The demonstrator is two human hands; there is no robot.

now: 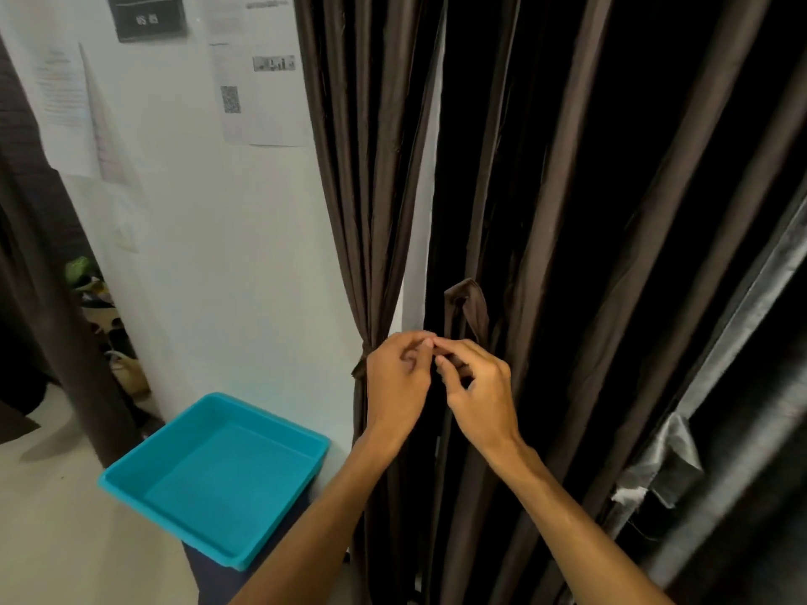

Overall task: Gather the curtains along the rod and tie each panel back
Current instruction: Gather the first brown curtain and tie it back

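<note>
Pinching the tieback (pixel 469 304), left hand (pixel 395 386) meets right hand (pixel 480 397); wall papers (pixel 262 120) illegible.

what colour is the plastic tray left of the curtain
The tray is a plain turquoise blue with no pattern, shown clearly in the head view.

You're facing a plain, dark brown, faintly glossy fabric curtain (pixel 371 211), and its dark brown fabric tie band (pixel 469 307) matches it. Right of the curtain shows a shiny silver-grey lining (pixel 742 320). Left of it are a plain white wall (pixel 240 277), white printed paper sheets (pixel 262 124) with a black QR square, and a solid turquoise plastic tray (pixel 227 473).
</note>
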